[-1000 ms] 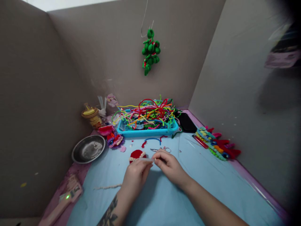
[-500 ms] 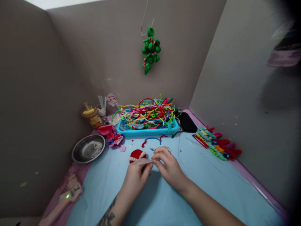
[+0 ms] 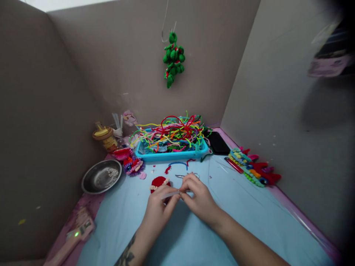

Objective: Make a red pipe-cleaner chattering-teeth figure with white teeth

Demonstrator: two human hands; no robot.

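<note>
My left hand pinches a translucent white glue stick between thumb and fingers. My right hand is closed on the same stick near its right part, its fingertips meeting those of my left hand. Whatever tiny piece may lie between the fingertips is too small to make out. Just beyond my left hand lies a round red fuzzy piece with a cream twisted trim, partly covered by the knuckles. A pair of scissors rests behind my right hand, mostly hidden by it.
A blue tray heaped with colourful pipe cleaners stands at the back. To the left are a metal bowl with small white bits and a pink glue gun with a green light. Fuzzy crafts and a black phone lie right.
Both hands stay close together on the glue stick, which has shifted slightly and now shows past my right fingertips. The whole view has moved a little, so the surroundings sit further left.
</note>
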